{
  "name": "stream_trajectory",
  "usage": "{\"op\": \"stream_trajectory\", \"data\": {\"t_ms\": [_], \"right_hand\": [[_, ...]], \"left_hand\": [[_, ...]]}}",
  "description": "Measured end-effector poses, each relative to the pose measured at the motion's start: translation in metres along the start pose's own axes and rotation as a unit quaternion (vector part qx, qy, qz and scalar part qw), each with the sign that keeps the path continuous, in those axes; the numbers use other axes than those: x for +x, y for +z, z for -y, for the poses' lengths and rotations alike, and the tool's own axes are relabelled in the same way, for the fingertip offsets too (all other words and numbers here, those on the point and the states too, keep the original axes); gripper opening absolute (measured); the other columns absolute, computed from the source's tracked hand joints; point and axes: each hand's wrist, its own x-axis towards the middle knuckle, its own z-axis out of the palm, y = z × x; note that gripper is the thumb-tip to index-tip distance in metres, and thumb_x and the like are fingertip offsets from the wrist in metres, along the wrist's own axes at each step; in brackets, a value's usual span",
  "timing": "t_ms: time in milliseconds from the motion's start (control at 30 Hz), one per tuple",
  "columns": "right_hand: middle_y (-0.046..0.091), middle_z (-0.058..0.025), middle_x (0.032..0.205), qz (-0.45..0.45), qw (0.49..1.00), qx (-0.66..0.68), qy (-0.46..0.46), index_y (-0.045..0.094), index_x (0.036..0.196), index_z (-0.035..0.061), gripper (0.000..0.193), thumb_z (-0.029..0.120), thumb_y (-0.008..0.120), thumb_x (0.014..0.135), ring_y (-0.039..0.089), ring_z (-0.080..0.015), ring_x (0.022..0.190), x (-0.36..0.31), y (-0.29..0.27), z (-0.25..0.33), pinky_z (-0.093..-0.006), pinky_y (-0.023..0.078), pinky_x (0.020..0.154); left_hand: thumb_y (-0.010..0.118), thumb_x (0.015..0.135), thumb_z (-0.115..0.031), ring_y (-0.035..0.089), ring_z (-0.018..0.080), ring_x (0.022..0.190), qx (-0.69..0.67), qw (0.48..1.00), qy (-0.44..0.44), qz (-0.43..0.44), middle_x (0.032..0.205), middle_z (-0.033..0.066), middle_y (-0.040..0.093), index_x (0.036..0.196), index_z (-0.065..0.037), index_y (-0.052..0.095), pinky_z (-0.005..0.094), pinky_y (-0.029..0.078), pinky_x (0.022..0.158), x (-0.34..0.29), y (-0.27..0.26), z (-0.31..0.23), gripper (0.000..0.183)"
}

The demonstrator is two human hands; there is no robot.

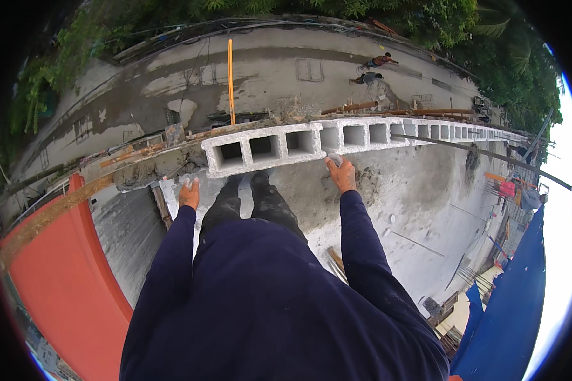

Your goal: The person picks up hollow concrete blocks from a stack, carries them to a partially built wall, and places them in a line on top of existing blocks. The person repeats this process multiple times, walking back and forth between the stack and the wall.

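Head view shows our left hand (189,193) loosely spread and empty, our right hand (341,175) at the near end block (282,146) with a grip we cannot tell, and we guess the row (365,147) going far right is done but the bare left ledge (162,169) needs blocks.

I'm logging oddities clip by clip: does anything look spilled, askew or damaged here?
Dark grey splotches mark the pale floor right of the right hand, possibly dropped mortar. The hollow blocks show no obvious break; lens bending makes slight misalignment hard to judge.
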Motion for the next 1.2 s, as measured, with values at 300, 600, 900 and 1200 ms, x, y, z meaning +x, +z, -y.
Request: {"op": "stream_trajectory", "data": {"t_ms": [300,600,900,1200], "right_hand": [[0.064,-0.0219,0.095,-0.04,0.996,-0.049,-0.064,0.061,0.107,-0.0003,0.044,0.034,0.065,0.08,0.062,-0.0347,0.092,0.007,-0.009,-0.008,-0.0372,0.048,0.08],[0.059,-0.0269,0.104,-0.026,0.985,-0.118,-0.12,0.054,0.112,-0.0066,0.057,0.036,0.068,0.076,0.058,-0.0387,0.098,0.051,0.025,0.019,-0.0396,0.046,0.085],[0.058,-0.0334,0.1,-0.014,0.984,-0.145,-0.103,0.047,0.115,-0.0153,0.074,0.038,0.073,0.071,0.059,-0.0425,0.096,0.071,0.057,0.01,-0.0409,0.047,0.083],[0.062,-0.0303,0.081,-0.024,0.979,-0.188,-0.075,0.047,0.116,-0.0129,0.064,0.027,0.071,0.071,0.062,-0.0427,0.081,0.076,0.069,0.005,-0.0432,0.049,0.072]], "left_hand": [[0.052,0.081,-0.059,0.044,0.0365,0.121,0.03,0.997,-0.066,-0.012,0.129,0.0254,0.046,0.132,0.001,0.041,0.038,0.034,0.101,-0.029,-0.004,-0.002,0.08],[0.06,0.078,-0.055,0.042,0.0356,0.123,0.035,0.999,0.039,0.002,0.13,0.0267,0.044,0.136,0.002,0.033,0.0373,0.034,0.101,-0.002,0.007,-0.095,0.086],[0.066,0.076,-0.046,0.045,0.0387,0.118,0.017,0.999,0.036,-0.001,0.125,0.0313,0.046,0.13,0.011,0.035,0.0395,0.036,0.1,0.01,0.018,-0.108,0.085],[0.064,0.073,-0.027,0.052,0.0427,0.107,0.041,0.998,0.054,-0.011,0.113,0.0345,0.052,0.123,0.016,0.039,0.0425,0.041,0.094,0.022,0.03,-0.088,0.07]]}}
